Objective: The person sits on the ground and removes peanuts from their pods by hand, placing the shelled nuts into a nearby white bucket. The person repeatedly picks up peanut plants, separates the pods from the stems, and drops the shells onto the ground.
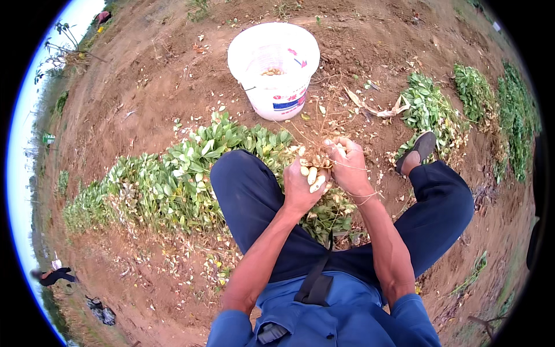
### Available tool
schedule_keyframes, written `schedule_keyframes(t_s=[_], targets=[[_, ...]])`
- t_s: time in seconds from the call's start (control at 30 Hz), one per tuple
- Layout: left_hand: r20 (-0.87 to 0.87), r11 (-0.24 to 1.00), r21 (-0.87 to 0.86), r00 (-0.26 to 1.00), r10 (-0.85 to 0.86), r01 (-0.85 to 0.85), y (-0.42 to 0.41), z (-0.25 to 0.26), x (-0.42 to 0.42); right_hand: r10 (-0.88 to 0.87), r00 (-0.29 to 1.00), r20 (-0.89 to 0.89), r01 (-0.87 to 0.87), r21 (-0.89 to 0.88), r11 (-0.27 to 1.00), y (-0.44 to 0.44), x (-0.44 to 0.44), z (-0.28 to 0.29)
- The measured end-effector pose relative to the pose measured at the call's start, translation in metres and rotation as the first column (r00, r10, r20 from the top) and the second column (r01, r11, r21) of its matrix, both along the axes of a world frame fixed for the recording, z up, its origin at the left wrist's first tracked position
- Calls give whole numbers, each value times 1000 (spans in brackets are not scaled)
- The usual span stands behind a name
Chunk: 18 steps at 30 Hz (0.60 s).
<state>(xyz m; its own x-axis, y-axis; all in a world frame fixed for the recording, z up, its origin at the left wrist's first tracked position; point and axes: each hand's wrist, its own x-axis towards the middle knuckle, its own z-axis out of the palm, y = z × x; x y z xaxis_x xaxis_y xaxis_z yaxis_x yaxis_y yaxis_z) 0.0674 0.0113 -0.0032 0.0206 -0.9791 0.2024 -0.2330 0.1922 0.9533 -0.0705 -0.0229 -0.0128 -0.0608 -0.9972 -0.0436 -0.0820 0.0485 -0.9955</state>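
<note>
Between my knees, both hands are at the rooty end of a bunch of peanut plants (314, 152). My left hand (301, 186) is closed around several pale peanut pods (313, 175), which show at its fingers. My right hand (349, 167) grips pods and thin roots at the bunch's right side, its thumb and forefinger pinched together; stringy roots trail over the wrist. Beyond the hands stands a white plastic bucket (282, 99) with a wire handle and printed marks, some peanuts (273, 72) lying at its bottom.
A long row of uprooted leafy peanut plants (173, 182) lies to the left. More plant heaps (427, 104) lie at the right, beside my shoe (422, 147). Dry leaves litter the brown soil. Far off at the lower left are a person (56, 275) and a dark bag (102, 311).
</note>
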Motion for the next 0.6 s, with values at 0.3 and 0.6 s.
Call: schedule_keyframes(t_s=[0.3, 0.6], targets=[[-404, 949, 265, 874, 270, -171, -3, -22, 45, -163, 691, 704, -30, 253, 967, -24, -7, 86], [-693, 827, 559, 575, 434, 49, 17, -11, 57, -31, 430, 902, -131, 96, 987, -193, 55, 110]])
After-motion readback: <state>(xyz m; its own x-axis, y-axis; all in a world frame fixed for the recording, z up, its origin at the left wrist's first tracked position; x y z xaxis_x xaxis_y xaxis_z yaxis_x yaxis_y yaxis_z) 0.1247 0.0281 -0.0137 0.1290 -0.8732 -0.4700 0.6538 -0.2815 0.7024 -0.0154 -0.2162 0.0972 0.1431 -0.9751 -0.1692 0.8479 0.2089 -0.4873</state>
